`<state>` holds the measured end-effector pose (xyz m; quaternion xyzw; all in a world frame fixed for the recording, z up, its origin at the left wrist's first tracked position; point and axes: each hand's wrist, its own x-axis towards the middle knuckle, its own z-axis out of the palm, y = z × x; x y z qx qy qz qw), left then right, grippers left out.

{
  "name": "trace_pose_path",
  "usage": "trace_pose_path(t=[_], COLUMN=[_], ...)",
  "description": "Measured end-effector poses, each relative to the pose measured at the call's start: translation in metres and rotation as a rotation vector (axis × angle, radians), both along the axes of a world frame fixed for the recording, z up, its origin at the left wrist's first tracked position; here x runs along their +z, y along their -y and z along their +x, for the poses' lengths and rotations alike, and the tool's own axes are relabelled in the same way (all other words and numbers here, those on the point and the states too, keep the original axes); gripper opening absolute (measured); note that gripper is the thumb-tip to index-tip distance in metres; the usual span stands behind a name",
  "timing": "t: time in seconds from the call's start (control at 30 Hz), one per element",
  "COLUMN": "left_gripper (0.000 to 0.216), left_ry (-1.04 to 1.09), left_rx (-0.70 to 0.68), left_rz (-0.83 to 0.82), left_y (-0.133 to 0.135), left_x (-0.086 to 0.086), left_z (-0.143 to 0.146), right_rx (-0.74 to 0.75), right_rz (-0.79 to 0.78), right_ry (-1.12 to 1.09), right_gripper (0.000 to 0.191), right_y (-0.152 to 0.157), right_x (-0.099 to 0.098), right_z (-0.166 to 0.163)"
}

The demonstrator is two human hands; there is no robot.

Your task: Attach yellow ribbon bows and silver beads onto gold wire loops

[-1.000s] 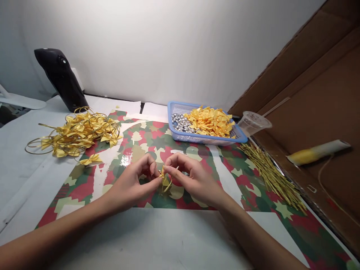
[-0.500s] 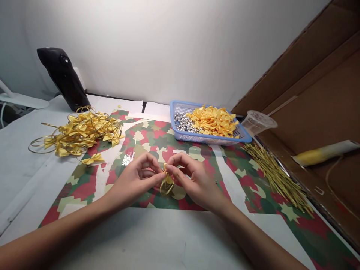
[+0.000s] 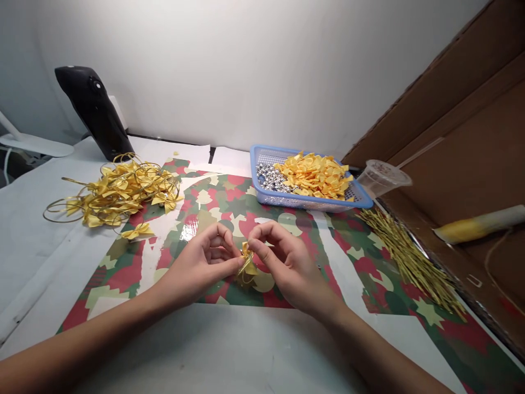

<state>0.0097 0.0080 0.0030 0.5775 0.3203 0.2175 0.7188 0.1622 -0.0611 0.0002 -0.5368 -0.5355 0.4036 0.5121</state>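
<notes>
Between my two hands is a yellow ribbon bow (image 3: 248, 266) with a loop of gold wire hanging below it. My left hand (image 3: 202, 264) pinches it from the left with thumb and forefinger, the other fingers curled. From the right, my right hand (image 3: 289, 264) grips its upper part between thumb and forefinger. Fingertips partly hide the middle of the bow. Both hands are just above a camouflage-like red, green and beige sheet (image 3: 229, 298). A pile of yellow bows with gold wire loops (image 3: 118, 191) lies to the left.
A blue plastic basket (image 3: 311, 205) at the back holds silver beads (image 3: 270, 178) and yellow bows (image 3: 315, 175). Gold wire stems (image 3: 410, 262) lie at right, near a clear plastic cup (image 3: 381, 178) and a cardboard wall (image 3: 463, 126). A black device (image 3: 94, 112) stands back left.
Both hands stay pinched on the bow. The bow and its wire loop have turned slightly between my fingers, and the whole view has shifted a little.
</notes>
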Motion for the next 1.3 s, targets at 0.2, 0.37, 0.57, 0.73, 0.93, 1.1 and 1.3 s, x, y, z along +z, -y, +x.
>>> trace_pose_path(t=[0.2, 0.37, 0.57, 0.73, 0.93, 1.1, 1.3], left_gripper=[0.023, 0.022, 0.020, 0.022, 0.021, 0.020, 0.015], left_ry=[-0.020, -0.025, 0.002, 0.018, 0.017, -0.008, -0.021], left_rx=[-0.050, -0.075, -0.109, -0.092, -0.130, -0.150, -0.147], left_rz=[0.003, 0.022, 0.018, 0.013, 0.033, 0.052, 0.087], left_y=[0.0005, 0.0004, -0.0021, -0.0032, -0.0035, -0.0025, -0.0022], left_x=[-0.0010, -0.0029, -0.0051, -0.0045, -0.0048, -0.0036, -0.0030], left_z=[-0.0019, -0.0029, -0.0025, -0.0034, -0.0022, -0.0014, -0.0021], right_rx=[-0.015, -0.043, -0.020, -0.005, -0.045, -0.062, -0.046], right_rz=[0.012, 0.029, -0.011, -0.022, 0.017, 0.074, 0.076], right_ry=[-0.045, -0.063, -0.144, -0.158, -0.147, -0.164, -0.166], right_gripper=[0.014, 0.016, 0.017, 0.020, 0.019, 0.015, 0.016], right_y=[0.0000, -0.0002, -0.0024, -0.0021, -0.0014, -0.0006, -0.0004], right_x=[0.0036, 0.0069, 0.0043, 0.0050, 0.0054, 0.0043, 0.0063], right_z=[0.0001, 0.0002, 0.0050, 0.0079, 0.0059, 0.0066, 0.0045])
